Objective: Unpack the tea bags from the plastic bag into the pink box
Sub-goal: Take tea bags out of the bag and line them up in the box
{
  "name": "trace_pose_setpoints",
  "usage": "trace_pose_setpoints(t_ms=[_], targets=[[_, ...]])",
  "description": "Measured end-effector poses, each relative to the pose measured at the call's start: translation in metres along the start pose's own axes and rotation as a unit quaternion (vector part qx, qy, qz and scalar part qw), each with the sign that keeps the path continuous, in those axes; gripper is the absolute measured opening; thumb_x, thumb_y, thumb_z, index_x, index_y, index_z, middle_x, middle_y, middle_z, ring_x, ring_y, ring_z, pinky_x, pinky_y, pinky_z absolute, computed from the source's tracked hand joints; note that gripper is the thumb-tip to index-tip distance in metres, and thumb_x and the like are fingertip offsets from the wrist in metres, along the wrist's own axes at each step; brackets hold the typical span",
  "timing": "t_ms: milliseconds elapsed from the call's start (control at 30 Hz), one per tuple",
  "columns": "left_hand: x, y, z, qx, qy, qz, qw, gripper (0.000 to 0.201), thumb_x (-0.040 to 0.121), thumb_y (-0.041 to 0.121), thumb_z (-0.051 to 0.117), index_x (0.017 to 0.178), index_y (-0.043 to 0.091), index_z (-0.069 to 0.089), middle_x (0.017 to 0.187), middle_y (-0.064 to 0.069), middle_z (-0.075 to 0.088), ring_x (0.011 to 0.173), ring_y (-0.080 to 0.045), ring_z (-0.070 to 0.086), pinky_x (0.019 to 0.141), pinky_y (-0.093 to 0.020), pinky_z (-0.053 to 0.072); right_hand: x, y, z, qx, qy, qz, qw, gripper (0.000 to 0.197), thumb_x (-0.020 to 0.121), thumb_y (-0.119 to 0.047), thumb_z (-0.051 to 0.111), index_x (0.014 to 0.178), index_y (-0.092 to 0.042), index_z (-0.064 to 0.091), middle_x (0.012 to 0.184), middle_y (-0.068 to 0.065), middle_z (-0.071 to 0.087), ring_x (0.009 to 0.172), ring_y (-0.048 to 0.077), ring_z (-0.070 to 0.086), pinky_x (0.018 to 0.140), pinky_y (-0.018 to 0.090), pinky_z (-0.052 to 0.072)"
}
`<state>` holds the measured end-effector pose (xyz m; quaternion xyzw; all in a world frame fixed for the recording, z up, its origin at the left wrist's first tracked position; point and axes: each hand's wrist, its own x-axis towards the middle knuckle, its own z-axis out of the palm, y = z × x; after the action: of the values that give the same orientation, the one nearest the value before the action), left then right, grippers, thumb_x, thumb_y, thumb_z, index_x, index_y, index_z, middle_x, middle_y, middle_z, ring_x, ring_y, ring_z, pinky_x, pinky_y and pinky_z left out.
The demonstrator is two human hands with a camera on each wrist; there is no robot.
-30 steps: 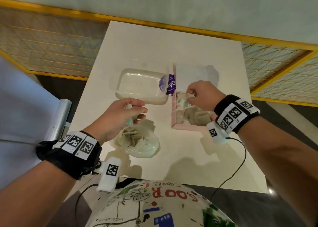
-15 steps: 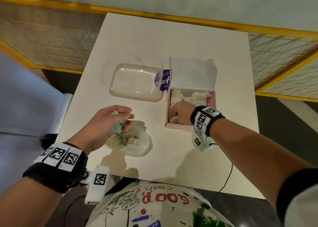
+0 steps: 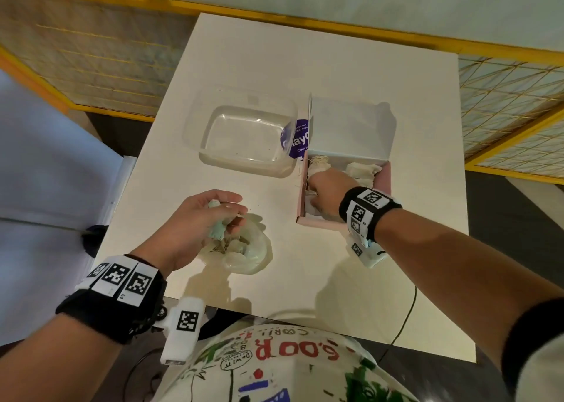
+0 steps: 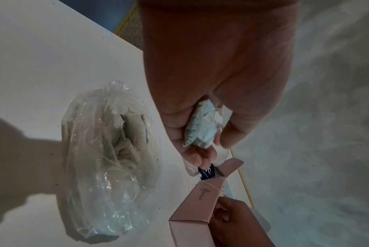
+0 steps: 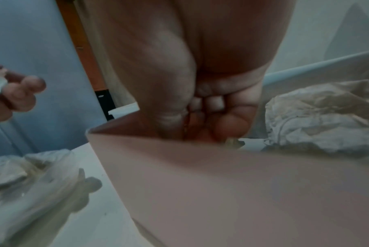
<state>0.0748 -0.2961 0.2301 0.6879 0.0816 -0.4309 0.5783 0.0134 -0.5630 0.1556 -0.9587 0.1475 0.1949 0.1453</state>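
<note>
Fingertips (image 5: 229, 127) hidden inside pink box (image 5: 232, 192)

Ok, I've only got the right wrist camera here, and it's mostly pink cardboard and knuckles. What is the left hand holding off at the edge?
Observer: The left hand pinches a crumpled pale blue tea bag in its fingers, raised above the plastic bag.
Operator: Is that bag emptied out?
Observer: No. The left wrist view shows several more tea bags inside it, with their strings tangled.
Operator: Anything beside the pink box?
Observer: A clear tub stands just to its left, with no tea bags in it.
</note>
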Motion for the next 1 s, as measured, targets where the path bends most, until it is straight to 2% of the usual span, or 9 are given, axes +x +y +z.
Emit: trace_pose_setpoints(t_ms=[100, 167, 233, 433, 567, 667, 767, 900, 1000], targets=[[0.0, -0.001, 0.0, -0.011, -0.023, 0.01, 1.0, 0.051, 0.088, -0.024, 0.041, 0.126, 0.004, 0.059, 0.116, -0.026, 0.071, 0.102, -0.036, 0.073, 0.086, -0.039, 0.06, 0.0, -0.001, -0.009, 0.039, -0.027, 0.016, 0.999, 0.012, 0.087, -0.018, 0.063, 0.093, -0.016, 0.053, 0.074, -0.007, 0.053, 0.064, 0.01, 0.053, 0.054, 0.02, 0.034], [0.0, 0.0, 0.001, -0.008, -0.036, 0.019, 0.999, 0.065, 0.083, -0.03, 0.033, 0.131, 0.008, 0.054, 0.118, -0.026, 0.07, 0.106, -0.039, 0.072, 0.094, -0.044, 0.057, -0.002, -0.001, -0.019, 0.049, -0.034, 0.025, 0.998, 0.007, 0.093, -0.02, 0.059, 0.099, -0.016, 0.057, 0.082, -0.006, 0.059, 0.071, 0.012, 0.057, 0.063, 0.024, 0.045], [0.0, 0.002, 0.004, -0.004, -0.044, 0.027, 0.999, 0.071, 0.082, -0.032, 0.032, 0.135, 0.011, 0.05, 0.121, -0.023, 0.069, 0.106, -0.039, 0.073, 0.088, -0.039, 0.06, -0.005, -0.003, -0.032, 0.054, -0.009, 0.02, 0.998, 0.01, 0.094, -0.021, 0.057, 0.1, -0.016, 0.063, 0.088, -0.004, 0.062, 0.078, 0.018, 0.062, 0.074, 0.03, 0.051], [0.0, 0.012, 0.019, -0.028, -0.083, 0.045, 0.995, 0.076, 0.081, -0.035, 0.033, 0.138, 0.012, 0.046, 0.132, -0.024, 0.061, 0.109, -0.041, 0.071, 0.093, -0.038, 0.06, -0.029, -0.042, -0.072, 0.153, 0.099, -0.061, 0.981, 0.01, 0.086, -0.028, 0.062, 0.089, -0.022, 0.069, 0.073, -0.007, 0.061, 0.066, 0.012, 0.056, 0.066, 0.025, 0.041], [-0.002, 0.019, 0.025, -0.016, -0.118, 0.049, 0.992, 0.08, 0.079, -0.035, 0.035, 0.141, 0.016, 0.043, 0.133, -0.024, 0.06, 0.108, -0.041, 0.072, 0.104, -0.044, 0.053, -0.046, -0.081, -0.084, 0.166, 0.058, -0.102, 0.979, 0.03, 0.084, -0.046, 0.062, 0.104, -0.024, 0.068, 0.087, -0.006, 0.069, 0.08, 0.013, 0.063, 0.074, 0.032, 0.052], [-0.001, 0.022, 0.026, 0.016, -0.117, 0.067, 0.991, 0.082, 0.078, -0.034, 0.04, 0.14, 0.019, 0.044, 0.119, -0.018, 0.065, 0.101, -0.036, 0.074, 0.103, -0.05, 0.051, -0.053, -0.099, -0.08, 0.169, 0.04, -0.113, 0.978, 0.028, 0.085, -0.04, 0.058, 0.106, -0.024, 0.066, 0.091, -0.006, 0.07, 0.083, 0.015, 0.065, 0.078, 0.037, 0.055], [-0.001, 0.023, 0.022, 0.02, -0.118, 0.077, 0.99, 0.079, 0.078, -0.033, 0.041, 0.138, 0.018, 0.046, 0.111, -0.011, 0.063, 0.083, -0.02, 0.071, 0.08, -0.036, 0.057, -0.059, -0.111, -0.077, 0.198, 0.024, -0.141, 0.97, 0.017, 0.082, -0.027, 0.062, 0.096, -0.02, 0.069, 0.09, -0.004, 0.07, 0.082, 0.015, 0.065, 0.076, 0.038, 0.055], [0.0, 0.021, 0.017, -0.029, -0.148, 0.076, 0.986, 0.07, 0.077, -0.028, 0.049, 0.135, 0.011, 0.052, 0.112, -0.014, 0.068, 0.09, -0.026, 0.074, 0.105, -0.052, 0.047, -0.058, -0.113, -0.075, 0.225, 0.045, -0.135, 0.964, 0.01, 0.09, -0.022, 0.064, 0.084, -0.014, 0.069, 0.085, -0.001, 0.07, 0.077, 0.015, 0.066, 0.074, 0.036, 0.055], [0.003, 0.018, 0.01, -0.043, -0.113, 0.094, 0.988, 0.034, 0.093, -0.012, 0.059, 0.126, -0.004, 0.059, 0.114, -0.019, 0.07, 0.098, -0.032, 0.074, 0.095, -0.038, 0.059, -0.052, -0.106, -0.079, 0.25, 0.082, -0.101, 0.959, 0.01, 0.091, -0.023, 0.065, 0.09, -0.014, 0.069, 0.084, 0.001, 0.07, 0.076, 0.014, 0.064, 0.072, 0.032, 0.053]])
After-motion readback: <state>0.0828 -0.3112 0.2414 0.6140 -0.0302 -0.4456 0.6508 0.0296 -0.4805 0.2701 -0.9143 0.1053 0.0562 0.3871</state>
